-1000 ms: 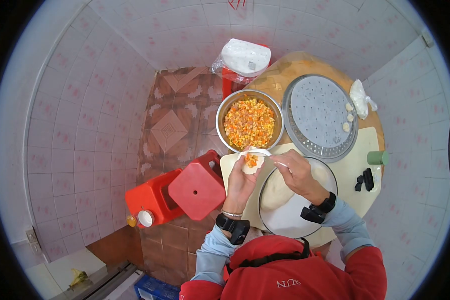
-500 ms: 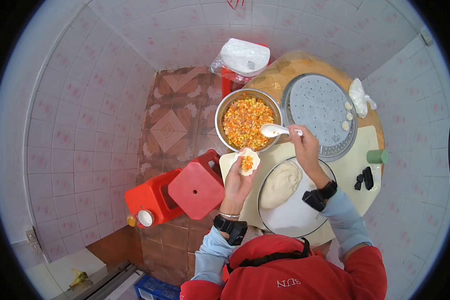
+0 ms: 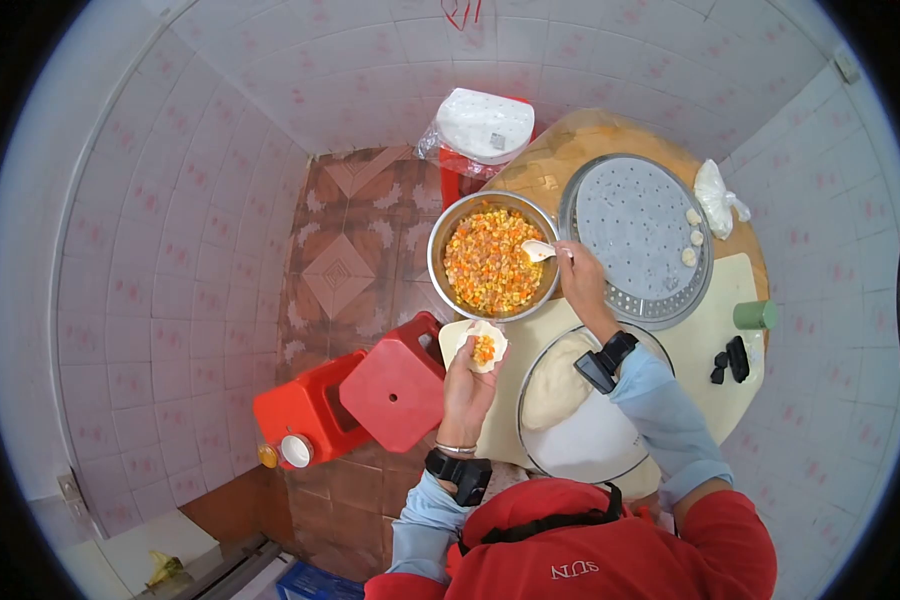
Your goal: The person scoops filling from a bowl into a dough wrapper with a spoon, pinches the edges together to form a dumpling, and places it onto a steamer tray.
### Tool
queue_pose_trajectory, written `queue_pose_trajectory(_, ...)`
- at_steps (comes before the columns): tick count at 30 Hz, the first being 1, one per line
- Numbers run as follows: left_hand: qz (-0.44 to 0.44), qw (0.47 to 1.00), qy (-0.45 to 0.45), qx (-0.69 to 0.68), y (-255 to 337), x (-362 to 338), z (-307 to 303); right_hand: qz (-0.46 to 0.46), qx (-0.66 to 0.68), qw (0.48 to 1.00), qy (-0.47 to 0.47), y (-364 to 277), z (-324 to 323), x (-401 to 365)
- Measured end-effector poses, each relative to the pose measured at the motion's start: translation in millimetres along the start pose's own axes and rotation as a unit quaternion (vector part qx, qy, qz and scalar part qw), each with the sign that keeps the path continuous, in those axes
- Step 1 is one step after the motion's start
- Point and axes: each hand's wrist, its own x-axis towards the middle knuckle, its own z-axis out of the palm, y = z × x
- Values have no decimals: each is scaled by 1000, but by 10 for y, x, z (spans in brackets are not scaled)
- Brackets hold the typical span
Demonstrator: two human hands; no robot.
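My left hand (image 3: 468,392) holds a round dough wrapper (image 3: 493,337) with some orange and yellow filling on it, near the bowl's lower edge. My right hand (image 3: 584,284) grips the handle of a white spoon (image 3: 538,251), whose head is at the right side of the filling. That diced filling (image 3: 487,262) lies in a metal bowl (image 3: 436,268). Below my right forearm, a large lump of dough (image 3: 555,388) rests in a wide white basin (image 3: 585,440), partly covered by the arm.
A perforated steamer tray (image 3: 635,225) with several small dough pieces (image 3: 689,257) stands at the right. Beyond it lies a white plastic bag (image 3: 713,198). A green cylinder (image 3: 755,315) and black objects (image 3: 736,358) are on the board. A red stool (image 3: 395,385) stands left.
My right hand has moved left and the spoon now reaches into the filling's right side. My left hand with the wrapper sits slightly lower in view.
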Motion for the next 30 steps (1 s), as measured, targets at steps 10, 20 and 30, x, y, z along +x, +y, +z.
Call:
queue_pose_trajectory(10,-8,1000,-1,5,0,46,4,333,265,904,-35,210,68,31)
queue_pose_trajectory(20,-23,1000,5,-4,-74,284,171,196,253,936,-143,-542,-486,-177)
queue_pose_trajectory(30,-30,999,-35,-4,-81,243,213,-37,128,983,-129,-902,-605,-372)
